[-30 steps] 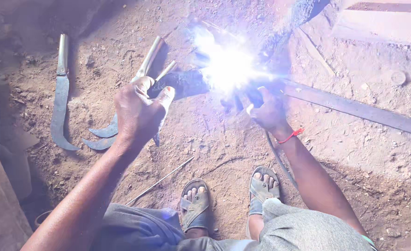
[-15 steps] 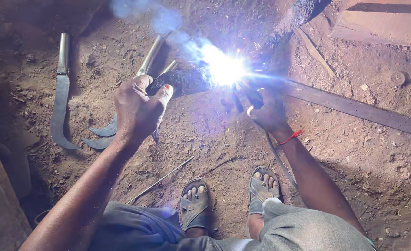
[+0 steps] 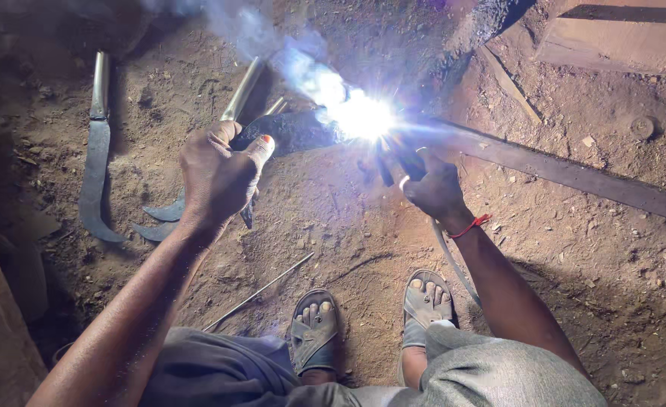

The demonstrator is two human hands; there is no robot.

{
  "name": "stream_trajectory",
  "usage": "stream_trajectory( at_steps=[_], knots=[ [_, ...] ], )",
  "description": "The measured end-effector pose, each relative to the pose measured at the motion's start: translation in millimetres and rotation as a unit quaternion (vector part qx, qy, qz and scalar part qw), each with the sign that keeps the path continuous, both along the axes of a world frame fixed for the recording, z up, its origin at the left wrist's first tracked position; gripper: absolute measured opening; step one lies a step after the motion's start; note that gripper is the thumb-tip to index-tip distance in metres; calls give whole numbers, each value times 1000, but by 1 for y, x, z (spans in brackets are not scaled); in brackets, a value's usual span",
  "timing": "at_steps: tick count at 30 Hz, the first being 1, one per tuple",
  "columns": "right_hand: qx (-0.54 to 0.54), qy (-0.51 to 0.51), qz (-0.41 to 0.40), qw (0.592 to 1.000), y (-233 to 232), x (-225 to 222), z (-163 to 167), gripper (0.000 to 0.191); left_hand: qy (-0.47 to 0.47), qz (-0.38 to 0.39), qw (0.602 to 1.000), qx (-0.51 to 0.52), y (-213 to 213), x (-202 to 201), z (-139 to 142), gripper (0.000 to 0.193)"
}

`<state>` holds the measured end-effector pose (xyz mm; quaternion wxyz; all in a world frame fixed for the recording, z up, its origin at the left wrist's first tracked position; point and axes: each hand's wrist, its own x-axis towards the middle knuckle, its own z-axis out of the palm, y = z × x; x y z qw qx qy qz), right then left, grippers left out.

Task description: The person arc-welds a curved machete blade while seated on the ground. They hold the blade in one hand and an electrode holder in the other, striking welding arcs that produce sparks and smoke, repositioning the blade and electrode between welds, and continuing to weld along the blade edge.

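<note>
My left hand is closed around a dark curved blade with a metal tube handle, pressing it onto the dirt floor. My right hand grips a welding electrode holder, whose tip sits in a white arc at the blade's right end. A grey cable trails from that hand back toward my legs. Smoke rises from the arc to the upper left. The arc's glare hides the joint itself.
A long flat metal bar runs from the arc to the right edge. A sickle lies at the left, two curved blade tips under my left wrist, and a thin rod near my sandalled feet. A wooden board sits top right.
The arc's glare has shrunk and the smoke has spread up and left. Both hands have stayed almost still on the blade and the holder.
</note>
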<state>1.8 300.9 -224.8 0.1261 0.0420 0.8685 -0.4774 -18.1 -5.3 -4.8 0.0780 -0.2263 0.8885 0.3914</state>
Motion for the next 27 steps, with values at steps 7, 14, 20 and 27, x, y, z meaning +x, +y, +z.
stream_trajectory(
  at_steps=[7,14,20,27],
  knots=[
    [32,217,27,975,16,21,-8,42,22,-66,995,-78,-17,-5,-17,28],
    [-47,145,-36,988,76,66,30,24,62,-11,973,223,-45,5,-43,22],
    [-186,90,-101,973,101,85,76,14,44,83,946,310,-56,35,-73,21],
    [-190,76,-160,966,113,90,87,17,76,130,926,345,-111,93,-93,28]
  ],
)
